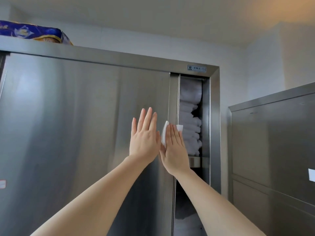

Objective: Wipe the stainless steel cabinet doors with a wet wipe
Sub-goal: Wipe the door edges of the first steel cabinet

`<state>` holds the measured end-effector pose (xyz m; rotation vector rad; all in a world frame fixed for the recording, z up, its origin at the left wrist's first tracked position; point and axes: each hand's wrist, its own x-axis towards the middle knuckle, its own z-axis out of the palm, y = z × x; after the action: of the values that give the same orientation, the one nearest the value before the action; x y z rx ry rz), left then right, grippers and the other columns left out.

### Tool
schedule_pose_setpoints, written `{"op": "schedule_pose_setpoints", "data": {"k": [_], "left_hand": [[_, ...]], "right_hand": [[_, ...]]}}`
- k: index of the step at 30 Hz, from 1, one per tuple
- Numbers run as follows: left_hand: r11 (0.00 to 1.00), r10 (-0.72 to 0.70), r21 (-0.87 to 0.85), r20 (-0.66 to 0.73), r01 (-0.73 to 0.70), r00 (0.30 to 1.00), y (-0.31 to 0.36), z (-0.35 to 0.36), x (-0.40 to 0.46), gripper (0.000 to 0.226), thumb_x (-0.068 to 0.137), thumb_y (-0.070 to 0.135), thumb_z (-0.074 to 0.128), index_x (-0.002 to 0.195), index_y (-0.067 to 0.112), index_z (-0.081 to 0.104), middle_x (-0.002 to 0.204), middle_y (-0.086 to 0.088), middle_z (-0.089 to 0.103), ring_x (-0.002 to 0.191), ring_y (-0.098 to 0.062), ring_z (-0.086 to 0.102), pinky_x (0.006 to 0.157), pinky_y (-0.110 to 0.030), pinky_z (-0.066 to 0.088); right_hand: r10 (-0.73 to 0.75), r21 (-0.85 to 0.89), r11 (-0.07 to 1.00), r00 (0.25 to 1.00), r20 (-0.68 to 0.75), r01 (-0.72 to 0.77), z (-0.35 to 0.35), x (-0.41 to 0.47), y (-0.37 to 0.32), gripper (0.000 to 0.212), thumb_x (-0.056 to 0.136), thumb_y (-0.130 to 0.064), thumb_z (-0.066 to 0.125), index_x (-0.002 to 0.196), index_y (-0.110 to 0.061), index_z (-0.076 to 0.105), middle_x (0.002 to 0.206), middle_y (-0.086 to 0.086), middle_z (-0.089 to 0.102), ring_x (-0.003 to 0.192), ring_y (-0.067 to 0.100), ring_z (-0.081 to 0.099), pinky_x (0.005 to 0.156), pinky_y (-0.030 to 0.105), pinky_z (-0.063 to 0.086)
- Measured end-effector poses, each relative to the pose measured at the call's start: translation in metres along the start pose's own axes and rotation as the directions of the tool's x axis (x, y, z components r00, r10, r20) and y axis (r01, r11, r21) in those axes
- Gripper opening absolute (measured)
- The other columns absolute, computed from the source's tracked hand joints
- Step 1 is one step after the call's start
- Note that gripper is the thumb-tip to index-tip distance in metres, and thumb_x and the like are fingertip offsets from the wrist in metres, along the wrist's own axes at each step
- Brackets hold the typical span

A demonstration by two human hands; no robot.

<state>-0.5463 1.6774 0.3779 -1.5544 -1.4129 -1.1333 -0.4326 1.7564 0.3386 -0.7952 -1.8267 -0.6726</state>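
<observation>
Shiny cabinet door [76,116]: flat right hand [173,147] presses wet wipe [164,133] at its 3 o'clock edge; left hand [144,137] flat, holding nothing. Wipe could slip into the gap.

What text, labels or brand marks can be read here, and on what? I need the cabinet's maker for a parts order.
Nameplate on the cabinet frame, top right: a crown-like logo and a few characters, too small and blurred to read.
White sticker on the neighbouring cabinet: no legible text.
Red-edged label at the left edge: unreadable.
</observation>
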Motion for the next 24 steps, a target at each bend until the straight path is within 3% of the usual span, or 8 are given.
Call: {"op": "schedule_pose_setpoints", "data": {"k": [6,10,15,20,24], "left_hand": [[1.000,0.003,-0.009,-0.092,-0.004,0.996,-0.011,-0.002,0.044,0.055,0.105,0.025,0.028,0.157,0.016,0.014,0.165,0.000,0.003,0.152,-0.020,-0.010,0.123,-0.042,-0.006],[0.999,-0.025,-0.033,-0.105,0.021,0.994,-0.019,0.011,0.063,0.057,0.102,0.035,0.018,0.157,0.020,0.017,0.165,0.001,0.007,0.152,-0.020,-0.008,0.123,-0.044,-0.005],[0.990,0.020,0.142,-0.159,0.003,0.987,-0.028,0.036,0.062,0.062,0.099,0.040,0.007,0.158,0.021,0.011,0.163,0.002,-0.002,0.151,-0.020,-0.008,0.121,-0.046,-0.007],[0.984,0.035,0.176,-0.202,0.001,0.979,-0.029,0.044,0.063,0.059,0.101,0.038,0.014,0.157,0.019,0.012,0.164,-0.002,0.004,0.152,-0.023,-0.003,0.121,-0.049,-0.003],[0.978,0.052,0.207,-0.209,-0.007,0.977,-0.031,0.045,0.064,0.060,0.101,0.034,0.021,0.158,0.018,0.015,0.164,-0.003,0.009,0.152,-0.025,0.000,0.121,-0.051,0.002]], "right_hand": [[0.052,-0.074,0.996,0.998,0.046,-0.049,-0.019,0.064,0.001,0.072,0.100,-0.055,0.005,0.147,-0.011,-0.026,0.162,0.008,-0.015,0.149,0.016,-0.018,0.121,0.032,-0.013],[0.090,-0.032,0.996,0.994,0.065,-0.088,-0.037,0.128,0.009,0.073,0.099,-0.054,0.006,0.150,-0.011,-0.023,0.163,0.009,-0.014,0.149,0.015,-0.019,0.119,0.031,-0.016],[0.023,-0.066,0.998,1.000,-0.012,-0.023,-0.024,0.118,0.013,0.074,0.097,-0.055,0.003,0.152,-0.011,-0.019,0.164,0.009,-0.010,0.149,0.014,-0.016,0.120,0.033,-0.015],[-0.009,-0.121,0.993,1.000,-0.014,0.007,-0.019,0.111,0.018,0.077,0.092,-0.060,-0.004,0.150,-0.011,-0.021,0.164,0.009,-0.008,0.150,0.015,-0.015,0.119,0.033,-0.018],[0.019,-0.188,0.982,1.000,-0.014,-0.021,-0.032,0.153,0.021,0.085,0.090,-0.062,-0.004,0.153,-0.005,-0.014,0.164,0.011,-0.005,0.151,0.019,-0.010,0.122,0.039,-0.010]]}}
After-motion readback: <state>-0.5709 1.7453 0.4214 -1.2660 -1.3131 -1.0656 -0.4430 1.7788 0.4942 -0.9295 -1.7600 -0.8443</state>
